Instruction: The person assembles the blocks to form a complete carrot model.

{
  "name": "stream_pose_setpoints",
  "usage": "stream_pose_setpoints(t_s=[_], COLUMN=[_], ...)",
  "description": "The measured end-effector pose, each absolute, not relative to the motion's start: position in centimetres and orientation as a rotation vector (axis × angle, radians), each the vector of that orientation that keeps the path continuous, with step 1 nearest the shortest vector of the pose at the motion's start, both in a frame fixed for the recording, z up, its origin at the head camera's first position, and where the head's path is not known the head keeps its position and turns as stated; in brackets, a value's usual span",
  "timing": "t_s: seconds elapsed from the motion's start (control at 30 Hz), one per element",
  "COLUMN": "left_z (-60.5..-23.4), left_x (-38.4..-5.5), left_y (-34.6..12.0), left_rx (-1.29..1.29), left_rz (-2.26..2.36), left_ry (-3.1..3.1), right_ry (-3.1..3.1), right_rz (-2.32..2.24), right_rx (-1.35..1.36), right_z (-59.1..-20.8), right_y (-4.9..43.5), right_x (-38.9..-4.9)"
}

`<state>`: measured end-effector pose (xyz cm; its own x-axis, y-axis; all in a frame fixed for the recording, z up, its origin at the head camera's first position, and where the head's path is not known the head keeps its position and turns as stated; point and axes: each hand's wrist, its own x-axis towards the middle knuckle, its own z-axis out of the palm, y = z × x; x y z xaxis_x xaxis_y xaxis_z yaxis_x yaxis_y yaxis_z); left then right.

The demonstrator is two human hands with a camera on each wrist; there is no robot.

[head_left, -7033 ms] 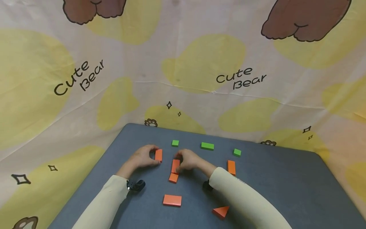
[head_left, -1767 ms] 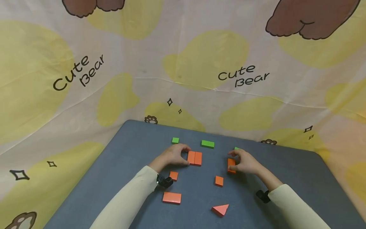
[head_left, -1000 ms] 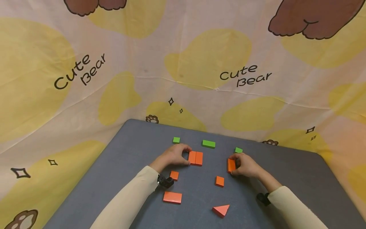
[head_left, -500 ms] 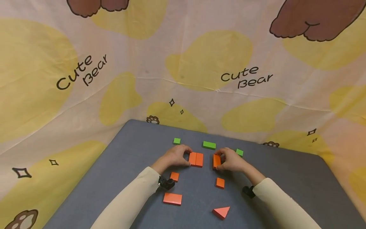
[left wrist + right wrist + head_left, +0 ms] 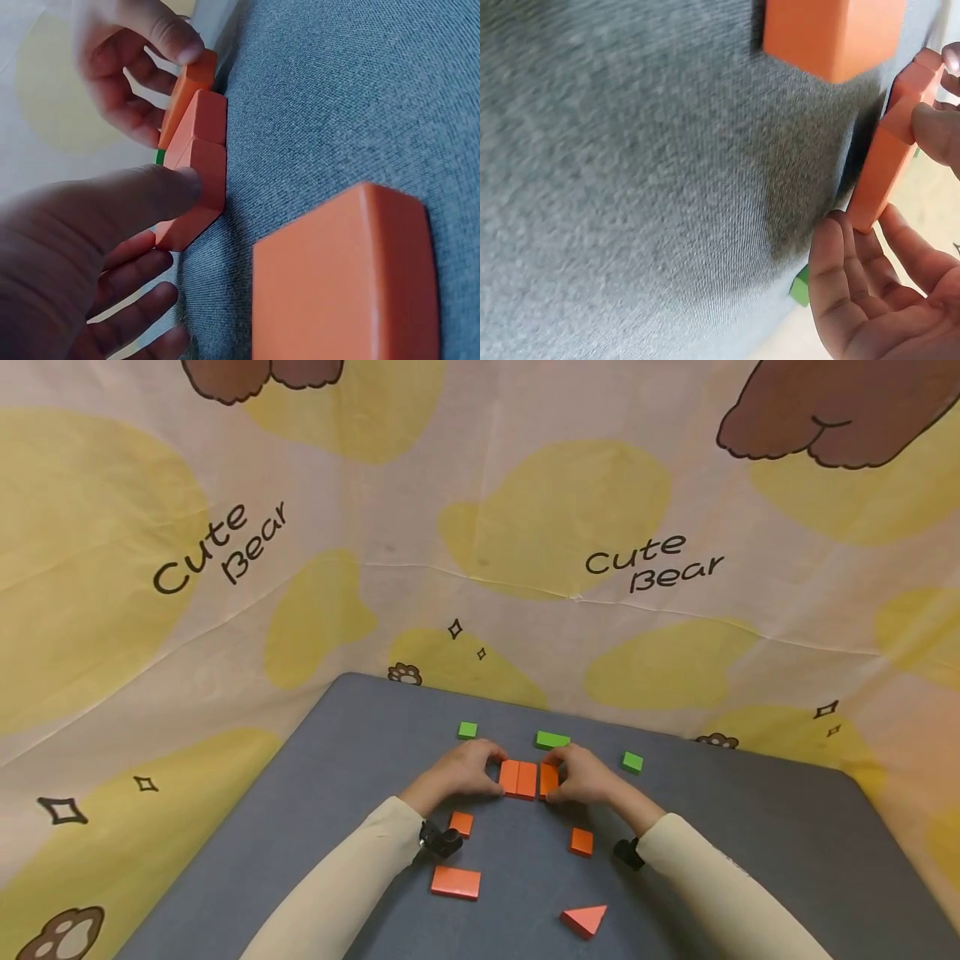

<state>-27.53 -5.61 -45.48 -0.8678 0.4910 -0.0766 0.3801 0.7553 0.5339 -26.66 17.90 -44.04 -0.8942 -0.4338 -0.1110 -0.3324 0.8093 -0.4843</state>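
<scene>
Two reddish-orange rectangular blocks lie side by side, touching, near the table's middle in the head view. My left hand [image 5: 468,767] pinches the left block [image 5: 509,777] by its ends; the other block [image 5: 527,781] sits against its right side. My right hand [image 5: 588,775] holds a third, more orange rectangular block [image 5: 549,782] by its ends, a narrow gap to the right of the pair. The left wrist view shows my left thumb [image 5: 169,187] on the near end of its block. In the right wrist view the third block [image 5: 881,176] is between thumb and fingers, slightly tilted.
Behind the hands lie a small green block [image 5: 468,730], a long green block [image 5: 552,740] and another small one [image 5: 632,762]. Nearer are two small orange blocks [image 5: 461,824] [image 5: 581,842], a reddish rectangular block [image 5: 456,883] and a triangular block [image 5: 583,921] on the grey table [image 5: 750,843].
Two blocks, apart earlier, were brought together towards the middle. My right hand then took the orange block at the right and carried it left, close to the pair. Lately my left hand stays put.
</scene>
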Motion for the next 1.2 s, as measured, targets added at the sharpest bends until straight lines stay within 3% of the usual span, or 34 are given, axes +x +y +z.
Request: stream_pose_setpoints(t_s=[0.7, 1.2], left_z=[-45.8, -45.8], left_x=[-27.7, -27.7], left_y=[-5.8, -5.7], left_rx=[0.602, 0.609], left_rz=[0.881, 0.896], left_ry=[2.685, 2.683], right_ry=[2.735, 2.801], right_rz=[-0.732, -0.816], right_rx=[-0.621, -0.519], right_z=[-43.7, -43.1], right_y=[17.7, 19.8], right_x=[-27.1, -30.3])
